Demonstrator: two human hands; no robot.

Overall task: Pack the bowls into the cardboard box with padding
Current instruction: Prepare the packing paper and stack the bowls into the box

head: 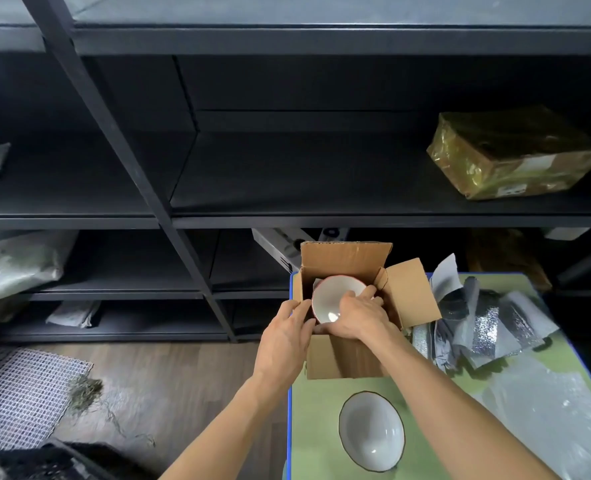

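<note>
Though lying nearest, on the green blue-edged table (311, 403), not yet packed: black-rimmed white ceramic bowl (372, 431). Beyond, gripping a red-rimmed white bowl (332, 296), tilted in the mouth of the open brown cardboard box (342, 358): left hand (283, 341) curled on its left side, right hand (354, 318) clasping its right rim. Roughly halfway, seemingly. Crumpled silver foil padding (488, 327) just right, unused. Farthest, dark metal shelving (321, 220), wrapped parcel (515, 154); nothing obstructing.

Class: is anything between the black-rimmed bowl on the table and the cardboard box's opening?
Yes: the red-rimmed bowl, held by the left hand and right hand, fills most of the opening of the cardboard box.
</note>
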